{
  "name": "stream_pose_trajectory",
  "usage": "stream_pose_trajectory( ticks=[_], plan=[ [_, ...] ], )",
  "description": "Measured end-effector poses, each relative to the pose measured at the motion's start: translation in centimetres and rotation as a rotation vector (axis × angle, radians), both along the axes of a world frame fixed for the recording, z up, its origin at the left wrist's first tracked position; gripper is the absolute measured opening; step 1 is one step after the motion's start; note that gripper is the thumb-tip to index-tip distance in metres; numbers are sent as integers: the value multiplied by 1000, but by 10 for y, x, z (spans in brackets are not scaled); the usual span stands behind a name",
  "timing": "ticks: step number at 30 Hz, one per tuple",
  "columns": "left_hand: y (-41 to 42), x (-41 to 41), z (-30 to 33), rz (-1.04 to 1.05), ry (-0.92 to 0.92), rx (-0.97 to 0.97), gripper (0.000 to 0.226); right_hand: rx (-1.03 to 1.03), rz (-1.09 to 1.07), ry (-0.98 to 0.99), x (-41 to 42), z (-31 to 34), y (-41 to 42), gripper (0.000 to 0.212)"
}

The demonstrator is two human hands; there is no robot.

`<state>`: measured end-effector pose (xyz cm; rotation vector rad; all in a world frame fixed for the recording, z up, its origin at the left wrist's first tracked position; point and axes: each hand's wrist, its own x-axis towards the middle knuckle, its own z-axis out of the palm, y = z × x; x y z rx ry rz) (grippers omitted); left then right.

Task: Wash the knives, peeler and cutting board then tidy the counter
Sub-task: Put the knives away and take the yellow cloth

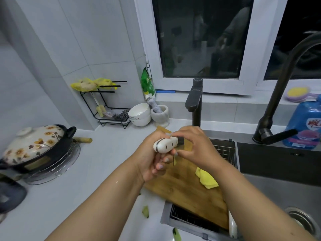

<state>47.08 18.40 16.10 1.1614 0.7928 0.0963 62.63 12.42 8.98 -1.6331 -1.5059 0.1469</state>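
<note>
The left hand (156, 157) grips the white oval handle with black dots of a knife (165, 144), its fingers curled under it. The right hand (194, 146) pinches the part just past the handle, at 3 o'clock of it; this hand covers most of the blade, and only a thin dark edge shows below the fingers, so the shape of the blade is hard to make out.

Under both hands lies the brown wooden cutting board (187, 186), set partly over the dark wire rack (224, 150) in the grey steel sink (278, 186). The right forearm hides a part of the board. A yellow cloth (206, 180) lies on the board at 5 o'clock of the hands, half hidden by the same arm.

At 6 o'clock, small green peel scraps (145, 211) lie on the white counter (86, 171). At 9 o'clock stands a flowered clay pot with a black rim (34, 146). At 12 o'clock stands a short black tap (195, 101), and at 2 o'clock a tall curved black tap (281, 91), cut off by the picture's edge.
</note>
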Motion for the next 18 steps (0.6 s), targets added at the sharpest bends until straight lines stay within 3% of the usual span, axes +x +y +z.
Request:
stream_pose_trajectory(
  ticks=[5, 7, 9, 12, 18],
  plan=[
    [3, -19, 17, -33, 50, 84, 39, 13, 44, -37, -15, 20, 10, 34],
    [5, -28, 24, 55, 74, 176, 49, -2, 65, -41, -20, 29, 13, 30],
    [8, -41, 32, 203, 86, 333, 45, -20, 76, -15, -25, 38, 16, 29],
    [12, -64, 46, 314, 26, 604, 16, -46, 96, -23, -37, 54, 23, 24],
    [16, -109, 70, 112, 6, 1116, 47, -52, 197, -57, -84, 84, 48, 20]
  ],
)
